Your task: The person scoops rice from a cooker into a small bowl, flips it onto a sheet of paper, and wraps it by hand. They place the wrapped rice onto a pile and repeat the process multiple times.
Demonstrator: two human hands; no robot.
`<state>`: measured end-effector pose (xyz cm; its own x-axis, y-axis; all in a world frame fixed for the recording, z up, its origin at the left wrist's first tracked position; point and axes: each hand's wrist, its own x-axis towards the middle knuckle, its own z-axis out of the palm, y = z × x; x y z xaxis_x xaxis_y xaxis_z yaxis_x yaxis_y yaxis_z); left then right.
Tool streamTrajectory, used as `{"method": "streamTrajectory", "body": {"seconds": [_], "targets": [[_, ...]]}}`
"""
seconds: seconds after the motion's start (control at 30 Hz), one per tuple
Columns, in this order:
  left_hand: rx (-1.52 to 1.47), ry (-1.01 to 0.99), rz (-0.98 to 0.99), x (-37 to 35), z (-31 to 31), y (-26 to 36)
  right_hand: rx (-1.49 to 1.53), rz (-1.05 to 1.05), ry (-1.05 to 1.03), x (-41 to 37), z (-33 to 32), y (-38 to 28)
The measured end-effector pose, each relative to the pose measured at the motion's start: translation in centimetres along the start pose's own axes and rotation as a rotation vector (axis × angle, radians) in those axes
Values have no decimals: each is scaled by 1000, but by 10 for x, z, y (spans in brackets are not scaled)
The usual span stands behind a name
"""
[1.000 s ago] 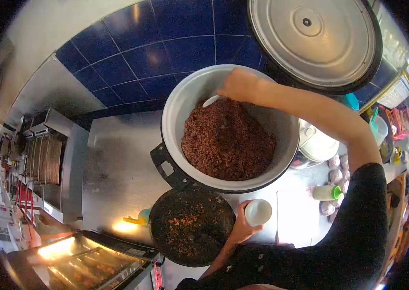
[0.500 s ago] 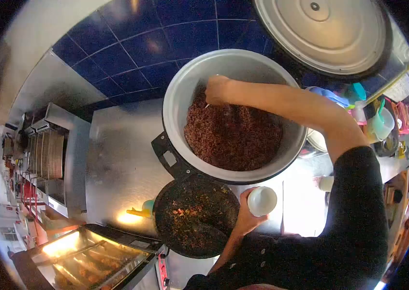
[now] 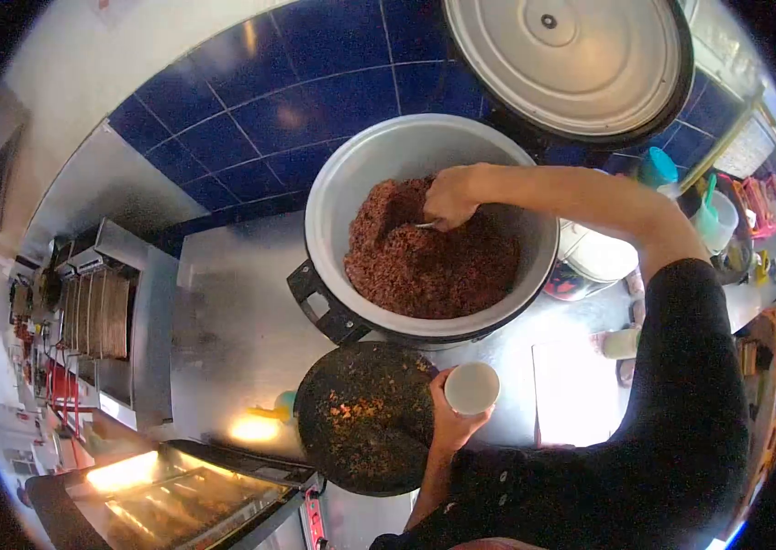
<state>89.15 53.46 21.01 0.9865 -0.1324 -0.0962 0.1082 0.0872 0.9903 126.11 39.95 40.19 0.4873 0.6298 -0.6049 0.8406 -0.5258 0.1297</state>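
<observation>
My right hand (image 3: 452,197) is inside a wide rice cooker pot (image 3: 328,188), its fingers closed round a spoon-like metal utensil (image 3: 425,225) that is mostly hidden. The utensil sits at the edge of a hollow in the reddish-brown cooked rice (image 3: 425,280). In front of the pot, my left hand (image 3: 450,429) grips a white cup (image 3: 472,389) by its side, with its mouth facing up toward me. Nothing can be made out inside the cup. Close to the left hand lies a round dark pan (image 3: 342,463) with orange and greenish food bits in it.
A large metal lid (image 3: 581,73) stands tilted behind the pot. White containers (image 3: 594,257) and a pale cup (image 3: 622,344) are at the right. A lit glass food case (image 3: 168,504) stands front left, and a rack (image 3: 99,312) is further left on the steel counter (image 3: 223,302).
My right hand has moved from the pot's far left wall toward the middle of the rice. A deeper hollow shows at the left. The view has shifted slightly; my left hand still holds the cup.
</observation>
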Motion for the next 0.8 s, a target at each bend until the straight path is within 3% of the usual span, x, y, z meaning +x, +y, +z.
{"method": "streamTrajectory", "body": {"seconds": [0.23,0.47,0.67,0.8], "targets": [[-21,84,56,1,-12,23,162,-57,105,-6,10,7],[18,141,118,-2,-28,34,-412,43,280,1,-9,-1],[-11,208,86,-9,-35,34,-588,-62,473,-17,-33,6],[9,175,125,-6,-32,40,-587,-55,347,29,-1,-21]]}}
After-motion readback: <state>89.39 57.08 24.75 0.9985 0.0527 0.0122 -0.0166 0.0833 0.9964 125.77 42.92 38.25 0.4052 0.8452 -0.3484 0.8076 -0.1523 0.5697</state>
